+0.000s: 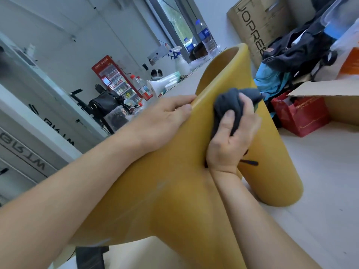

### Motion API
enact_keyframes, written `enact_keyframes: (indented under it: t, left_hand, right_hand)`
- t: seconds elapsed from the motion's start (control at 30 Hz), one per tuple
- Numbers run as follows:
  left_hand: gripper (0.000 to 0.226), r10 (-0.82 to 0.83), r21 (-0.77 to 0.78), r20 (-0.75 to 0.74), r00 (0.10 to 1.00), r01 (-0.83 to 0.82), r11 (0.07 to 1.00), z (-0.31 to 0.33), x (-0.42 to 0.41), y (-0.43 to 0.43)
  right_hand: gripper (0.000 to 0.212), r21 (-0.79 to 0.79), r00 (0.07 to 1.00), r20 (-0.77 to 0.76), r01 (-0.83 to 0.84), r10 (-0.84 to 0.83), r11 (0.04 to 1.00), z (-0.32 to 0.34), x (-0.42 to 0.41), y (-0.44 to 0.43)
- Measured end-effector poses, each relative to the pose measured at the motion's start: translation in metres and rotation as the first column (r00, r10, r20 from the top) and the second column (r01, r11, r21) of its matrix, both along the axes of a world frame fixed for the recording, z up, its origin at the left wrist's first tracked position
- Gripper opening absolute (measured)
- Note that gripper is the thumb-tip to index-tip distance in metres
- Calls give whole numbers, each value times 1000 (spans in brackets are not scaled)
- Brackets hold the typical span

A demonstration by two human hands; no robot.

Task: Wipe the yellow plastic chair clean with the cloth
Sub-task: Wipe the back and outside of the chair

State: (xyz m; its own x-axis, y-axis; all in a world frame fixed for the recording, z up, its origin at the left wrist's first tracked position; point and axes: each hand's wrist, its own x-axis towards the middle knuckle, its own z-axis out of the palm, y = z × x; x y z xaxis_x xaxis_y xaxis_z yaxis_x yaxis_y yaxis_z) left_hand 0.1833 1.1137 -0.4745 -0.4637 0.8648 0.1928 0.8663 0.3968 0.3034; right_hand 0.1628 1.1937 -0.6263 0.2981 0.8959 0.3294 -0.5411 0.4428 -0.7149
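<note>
Pale grey walls [81, 26] and a daylit window [174, 18]; a white table [320, 162] carries a cardboard box [258, 26], a red bag [299, 117] and water bottles [206, 37]; a red vending machine [114, 78] stands beyond

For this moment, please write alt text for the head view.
A right hand presses a bunched dark cloth against a yellow plastic chair, while the left hand rests flat along the chair's edge. Behind are water bottles, a spray bottle and a red bag.
</note>
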Motion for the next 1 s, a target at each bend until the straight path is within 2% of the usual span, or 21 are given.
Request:
enact_keyframes:
  t: [0.07,0.13,0.17,0.2,0.23,0.27,0.33,0.37,0.43,0.5,0.57,0.63,0.67,0.73,0.77,0.8,0.87,0.93,1.0]
  left_hand:
    - [34,50,0,-8,999,-50,999,-1,1,-1]
    - [36,42,-1,13,999,-42,999,-2,2,-1]
    - [36,29,-6,10,1000,-29,1000,-2,2,-1]
    - [36,17,-4,0,1000,-17,1000,-2,0,0]
    - [36,12,5,0,1000,-12,1000,-2,-2,1]
    - [35,12,15,2,1000,-12,1000,-1,-3,4]
    - [30,-12,42,45,999,10,999,-1,-6,10]
    - [24,-34,59,86,996,29,998,-1,-5,11]
    - [13,-52,80,135,990,42,996,-2,-8,5]
    - [24,-39,8,67,997,39,999,2,-13,-10]
    - [47,31,-140,10,999,-29,990,7,-16,-33]
    - [63,108,-214,47,993,-96,972,6,-13,-54]
    - [71,94,-223,4,996,-91,971,3,-13,-57]
    - [78,54,-216,-107,993,-76,973,-1,-11,-56]
    - [78,48,-191,-115,992,-70,979,-1,-10,-55]
    - [78,45,-181,-111,993,-65,981,-1,-8,-52]
    - [74,48,-140,-105,993,-63,988,0,-4,-48]
    - [62,34,-95,-163,986,-50,994,-3,-2,-46]
    - [43,61,-45,-240,969,-74,996,-7,-4,-44]
  right_hand:
    - [48,-324,993,1,-109,116,940,-32,-8,2]
    - [46,-659,952,-98,-280,289,698,-59,-13,-1]
    - [43,-744,927,-122,-322,354,585,-60,-13,-4]
    - [41,-767,921,-105,-315,375,559,-51,-11,-8]
    - [40,-733,938,-48,-266,343,626,-33,-7,-14]
    - [40,-638,965,9,-196,262,744,-8,0,-21]
    - [41,-343,997,28,-54,68,938,38,14,-38]
    - [40,-182,1000,15,5,-2,983,53,21,-46]
    - [37,95,996,-8,87,-87,992,57,27,-52]
    - [36,245,994,-20,106,-104,964,41,24,-40]
    - [36,238,995,26,89,-99,967,19,10,-21]
    - [39,44,996,89,21,-25,999,-4,-3,-5]
    - [42,-120,996,81,-37,47,992,-14,-6,0]
    - [41,-483,975,-4,-196,222,853,-24,-6,-1]
    - [40,-577,961,-17,-235,276,782,-21,-6,-7]
    - [40,-595,958,-1,-232,288,770,-11,-4,-15]
    - [41,-434,985,65,-117,160,893,26,9,-36]
    - [37,-130,998,67,31,-22,991,58,20,-54]
    - [33,168,989,49,128,-138,977,65,24,-60]
